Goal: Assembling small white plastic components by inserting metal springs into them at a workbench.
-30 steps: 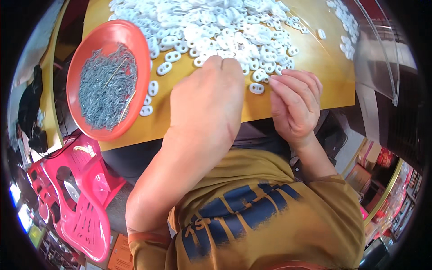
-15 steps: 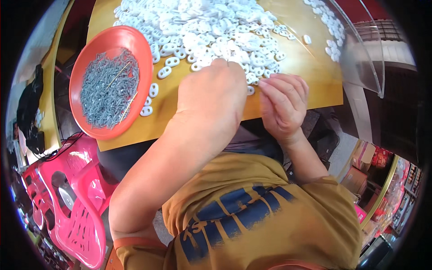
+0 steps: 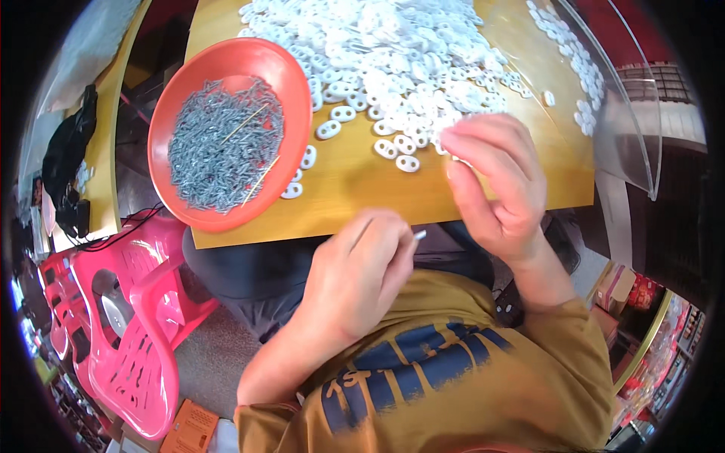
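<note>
A big heap of small white plastic pieces [image 3: 408,53], each a rounded oval with two holes, spreads over the yellow-brown table. My left hand [image 3: 359,268] is in front of the table's near edge, close to my body. Its thumb and fingers pinch a small white piece [image 3: 421,235], of which only one end sticks out. At the near right side of the heap, my right hand [image 3: 498,181] has its fingers curled toward the thumb. A tiny pale bit shows between those fingertips, too small to name. A few loose two-hole pieces [image 3: 408,163] lie between the hands and the heap.
An orange-red plastic bowl [image 3: 302,113] full of small grey metal screws [image 3: 219,151] stands at the table's left, two thin yellowish sticks on top. A clear plastic panel [image 3: 630,113] rises at the right. Pink plastic chairs [image 3: 136,370] stand at the lower left.
My left hand has drawn back from the heap toward my body, with a white piece now showing at its fingertips. My right hand stays beside the heap. The whole view has shifted slightly.
</note>
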{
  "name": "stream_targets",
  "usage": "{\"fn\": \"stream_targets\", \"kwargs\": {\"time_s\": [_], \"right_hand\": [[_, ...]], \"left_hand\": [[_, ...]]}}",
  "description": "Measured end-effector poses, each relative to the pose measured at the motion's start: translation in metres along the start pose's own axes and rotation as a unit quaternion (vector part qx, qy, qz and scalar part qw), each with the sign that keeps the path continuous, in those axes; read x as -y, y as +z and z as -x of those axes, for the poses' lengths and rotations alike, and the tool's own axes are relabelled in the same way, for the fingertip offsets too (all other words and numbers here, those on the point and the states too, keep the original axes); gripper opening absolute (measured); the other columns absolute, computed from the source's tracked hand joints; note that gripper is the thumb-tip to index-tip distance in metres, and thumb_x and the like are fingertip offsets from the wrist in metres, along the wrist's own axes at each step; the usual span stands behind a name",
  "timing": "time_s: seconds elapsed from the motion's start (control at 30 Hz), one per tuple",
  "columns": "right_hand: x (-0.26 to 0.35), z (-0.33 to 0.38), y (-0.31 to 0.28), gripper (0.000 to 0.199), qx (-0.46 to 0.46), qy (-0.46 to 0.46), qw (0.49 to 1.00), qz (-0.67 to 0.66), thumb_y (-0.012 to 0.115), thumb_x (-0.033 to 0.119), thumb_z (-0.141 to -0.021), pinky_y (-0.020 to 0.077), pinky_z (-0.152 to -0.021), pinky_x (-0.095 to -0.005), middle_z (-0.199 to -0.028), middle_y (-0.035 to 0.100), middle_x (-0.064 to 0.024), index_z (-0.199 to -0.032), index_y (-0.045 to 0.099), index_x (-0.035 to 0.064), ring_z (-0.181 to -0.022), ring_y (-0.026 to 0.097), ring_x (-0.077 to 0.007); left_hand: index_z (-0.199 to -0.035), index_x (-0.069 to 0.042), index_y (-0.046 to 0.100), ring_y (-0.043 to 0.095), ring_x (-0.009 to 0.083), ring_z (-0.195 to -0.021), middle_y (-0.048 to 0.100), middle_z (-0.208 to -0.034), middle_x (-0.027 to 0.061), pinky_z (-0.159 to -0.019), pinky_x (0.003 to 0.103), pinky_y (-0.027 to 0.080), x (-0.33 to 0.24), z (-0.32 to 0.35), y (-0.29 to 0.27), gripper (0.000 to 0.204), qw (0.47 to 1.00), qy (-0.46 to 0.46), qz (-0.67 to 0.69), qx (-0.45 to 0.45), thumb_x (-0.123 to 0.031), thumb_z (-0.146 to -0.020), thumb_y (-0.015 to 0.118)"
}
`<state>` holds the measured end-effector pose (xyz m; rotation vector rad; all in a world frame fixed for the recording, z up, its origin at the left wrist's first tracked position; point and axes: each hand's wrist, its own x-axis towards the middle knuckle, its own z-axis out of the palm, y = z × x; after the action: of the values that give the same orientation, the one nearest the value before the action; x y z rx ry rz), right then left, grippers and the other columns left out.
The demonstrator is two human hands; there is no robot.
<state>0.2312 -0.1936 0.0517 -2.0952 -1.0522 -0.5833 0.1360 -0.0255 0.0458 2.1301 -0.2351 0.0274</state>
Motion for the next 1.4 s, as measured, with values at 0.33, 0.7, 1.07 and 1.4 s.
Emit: {"fn": "stream_targets", "kwargs": {"time_s": [0.33, 0.7, 1.07, 1.4], "right_hand": [[0.028, -0.062, 0.086, 0.018, 0.257, -0.096, 0.961, -0.021, 0.068, 0.012, -0.067, 0.0364, -0.086, -0.0355, -0.089, 0.060, -0.0039, -0.084, 0.064, 0.0076, -0.088, 0.055, -0.0205], [0.058, -0.053, 0.106, 0.018, 0.277, -0.087, 0.954, -0.077, 0.064, 0.009, -0.068, 0.0464, -0.070, -0.0345, -0.084, 0.061, -0.0068, -0.086, 0.062, 0.0046, -0.082, 0.059, -0.0235], [-0.001, -0.112, 0.135, 0.007, 0.126, -0.163, 0.968, 0.146, 0.055, 0.012, -0.069, 0.0436, -0.068, -0.0365, -0.072, 0.059, -0.0041, -0.069, 0.061, 0.0088, -0.076, 0.057, -0.0226], [0.004, -0.117, 0.148, 0.006, 0.243, -0.152, 0.951, 0.118, 0.056, 0.008, -0.070, 0.0443, -0.073, -0.0367, -0.071, 0.058, -0.0064, -0.073, 0.061, 0.0068, -0.074, 0.057, -0.0258]], "left_hand": [[-0.078, -0.002, 0.052, 0.051, 0.0096, -0.058, 0.059, -0.080, 0.0068, -0.050, 0.021, 0.042, 0.044, 0.073, -0.015, 0.015, 0.966, -0.159, 0.151, -0.138, 0.005, -0.071, 0.063], [-0.078, -0.001, 0.052, 0.052, 0.0077, -0.059, 0.054, -0.074, 0.0043, -0.051, 0.020, 0.042, 0.060, 0.076, -0.008, 0.012, 0.934, -0.224, 0.247, -0.129, 0.003, -0.075, 0.062], [-0.078, -0.002, 0.052, 0.052, 0.0071, -0.059, 0.056, -0.078, 0.0045, -0.052, 0.020, 0.043, 0.057, 0.081, 0.000, 0.012, 0.945, -0.187, 0.242, -0.116, 0.003, -0.075, 0.063], [-0.079, -0.001, 0.053, 0.051, 0.0062, -0.058, 0.056, -0.078, 0.0037, -0.052, 0.019, 0.042, 0.059, 0.090, 0.002, 0.012, 0.938, -0.202, 0.253, -0.123, 0.003, -0.075, 0.063]]}}
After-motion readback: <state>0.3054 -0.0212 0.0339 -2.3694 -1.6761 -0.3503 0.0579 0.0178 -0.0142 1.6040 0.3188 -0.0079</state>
